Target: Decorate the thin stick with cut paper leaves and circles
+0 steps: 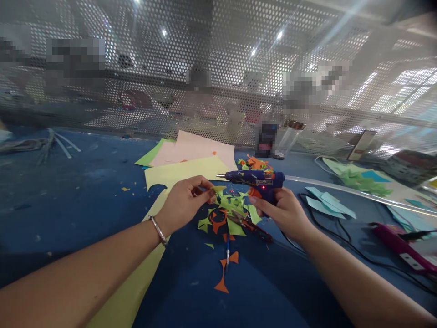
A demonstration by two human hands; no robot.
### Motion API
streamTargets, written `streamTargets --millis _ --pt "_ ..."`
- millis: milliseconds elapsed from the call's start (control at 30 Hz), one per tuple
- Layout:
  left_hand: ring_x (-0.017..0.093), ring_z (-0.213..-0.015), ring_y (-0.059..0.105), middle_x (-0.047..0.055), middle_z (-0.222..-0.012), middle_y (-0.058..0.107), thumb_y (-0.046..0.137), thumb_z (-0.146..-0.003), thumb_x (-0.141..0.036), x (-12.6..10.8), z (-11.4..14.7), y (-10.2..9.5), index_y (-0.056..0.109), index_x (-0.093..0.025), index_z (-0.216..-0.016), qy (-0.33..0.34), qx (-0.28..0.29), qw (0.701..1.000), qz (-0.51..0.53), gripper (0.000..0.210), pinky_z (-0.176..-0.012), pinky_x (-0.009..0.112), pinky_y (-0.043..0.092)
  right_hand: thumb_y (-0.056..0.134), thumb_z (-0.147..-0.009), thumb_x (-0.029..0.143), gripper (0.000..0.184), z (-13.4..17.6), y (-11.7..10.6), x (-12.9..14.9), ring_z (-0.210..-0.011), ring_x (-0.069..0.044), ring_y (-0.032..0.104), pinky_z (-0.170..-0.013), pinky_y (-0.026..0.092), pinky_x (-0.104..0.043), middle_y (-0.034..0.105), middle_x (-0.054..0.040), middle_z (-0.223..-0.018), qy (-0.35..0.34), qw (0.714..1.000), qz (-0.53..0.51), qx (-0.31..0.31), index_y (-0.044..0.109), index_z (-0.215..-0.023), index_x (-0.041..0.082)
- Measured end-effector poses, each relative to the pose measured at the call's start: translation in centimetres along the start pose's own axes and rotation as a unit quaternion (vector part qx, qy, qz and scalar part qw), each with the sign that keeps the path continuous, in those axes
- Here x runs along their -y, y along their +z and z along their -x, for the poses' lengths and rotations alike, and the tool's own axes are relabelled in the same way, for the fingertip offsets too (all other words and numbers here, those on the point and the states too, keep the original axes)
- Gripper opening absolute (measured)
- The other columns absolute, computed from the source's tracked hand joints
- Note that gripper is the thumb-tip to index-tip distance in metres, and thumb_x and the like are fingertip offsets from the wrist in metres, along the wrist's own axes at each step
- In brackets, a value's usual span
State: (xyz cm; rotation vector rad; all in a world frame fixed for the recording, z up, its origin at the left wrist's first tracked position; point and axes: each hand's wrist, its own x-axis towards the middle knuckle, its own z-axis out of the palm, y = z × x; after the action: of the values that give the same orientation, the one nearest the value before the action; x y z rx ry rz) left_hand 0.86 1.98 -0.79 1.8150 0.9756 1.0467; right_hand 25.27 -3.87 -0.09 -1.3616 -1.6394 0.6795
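My right hand is wrapped round the handle of a blue glue gun. Its metal nozzle points left, and a long clear glue stick runs out of its back. Just below the nozzle, my left hand pinches a small yellow-green paper piece between thumb and fingers. Between my hands lies a heap of green paper scraps. Scissors rest on the near side of the heap, beside orange paper scraps and a slim blue pen-like tool.
Yellow paper and pink paper lie behind my left hand. On the right are light-blue paper pieces, a black cord and a magenta power strip. A perforated metal screen stands along the back of the blue table.
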Motion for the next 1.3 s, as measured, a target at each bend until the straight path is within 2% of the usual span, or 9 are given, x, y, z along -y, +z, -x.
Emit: streamTargets --millis 200,300,400,500,833,1000,1300 --pt "0.014 -0.063 0.066 0.002 -0.071 0.069 0.073 -0.080 -0.033 0.19 -0.11 0.15 0.065 -0.018 -0.081 -0.038 -0.023 0.997 0.071 0.018 -0.058 0.024 0.050 0.061 -0.090 0.042 0.031 0.16 0.05 -0.56 -0.056 -0.013 0.051 -0.054 0.041 -0.025 0.055 0.0010 -0.059 -0.035 0.998 0.051 0.012 0.059 -0.070 0.018" --pt "0.013 -0.060 0.064 0.001 -0.066 0.067 0.076 -0.077 -0.032 0.04 -0.08 0.32 0.065 -0.018 -0.082 -0.055 -0.039 0.991 0.113 0.019 -0.053 0.022 0.046 0.060 -0.091 0.043 0.031 0.24 0.08 -0.59 -0.057 -0.013 0.050 -0.054 0.040 -0.025 0.053 0.0020 -0.060 -0.051 0.998 0.043 0.020 0.059 -0.073 0.018" --pt "0.012 -0.057 0.063 0.000 -0.062 0.066 0.076 -0.079 -0.030 -0.04 -0.04 0.40 0.066 -0.018 -0.083 -0.052 -0.045 0.988 0.137 0.016 -0.051 0.020 0.043 0.059 -0.093 0.042 0.036 0.32 -0.01 -0.49 -0.056 -0.012 0.048 -0.054 0.039 -0.024 0.052 0.0024 -0.058 -0.068 0.995 0.064 0.027 0.055 -0.066 0.019" --pt "0.011 -0.056 0.064 0.000 -0.061 0.066 0.077 -0.078 -0.029 0.02 -0.01 0.35 0.066 -0.018 -0.083 -0.048 -0.052 0.988 0.140 0.016 -0.051 0.020 0.043 0.058 -0.094 0.041 0.040 0.39 -0.11 -0.44 -0.055 -0.011 0.046 -0.053 0.037 -0.024 0.049 0.0030 -0.056 -0.077 0.993 0.083 0.032 0.051 -0.061 0.019" --pt "0.010 -0.055 0.059 0.001 -0.062 0.067 0.074 -0.082 -0.037 0.54 0.07 0.17 0.066 -0.018 -0.085 -0.034 -0.043 0.992 0.117 0.021 -0.051 0.020 0.044 0.054 -0.095 0.039 0.036 0.43 -0.18 0.08 -0.057 -0.011 0.039 -0.053 0.035 -0.023 0.044 0.0037 -0.059 -0.098 0.986 0.126 0.050 0.049 -0.066 0.020" --pt "0.011 -0.053 0.057 0.001 -0.061 0.067 0.076 -0.080 -0.034 0.41 0.05 0.25 0.066 -0.016 -0.084 -0.031 -0.047 0.990 0.129 0.021 -0.050 0.021 0.043 0.055 -0.094 0.040 0.040 0.47 -0.24 0.16 -0.051 -0.010 0.033 -0.048 0.030 -0.023 0.037 0.0052 -0.054 -0.106 0.983 0.146 0.035 0.044 -0.061 0.020" --pt "0.010 -0.052 0.057 0.000 -0.059 0.067 0.077 -0.076 -0.028 0.02 0.11 0.17 0.066 -0.017 -0.083 -0.036 -0.049 0.988 0.139 0.017 -0.050 0.020 0.042 0.054 -0.093 0.039 0.038 0.39 -0.31 0.11 -0.054 -0.010 0.033 -0.049 0.031 -0.022 0.037 0.0045 -0.056 -0.107 0.978 0.177 0.026 0.045 -0.062 0.020"
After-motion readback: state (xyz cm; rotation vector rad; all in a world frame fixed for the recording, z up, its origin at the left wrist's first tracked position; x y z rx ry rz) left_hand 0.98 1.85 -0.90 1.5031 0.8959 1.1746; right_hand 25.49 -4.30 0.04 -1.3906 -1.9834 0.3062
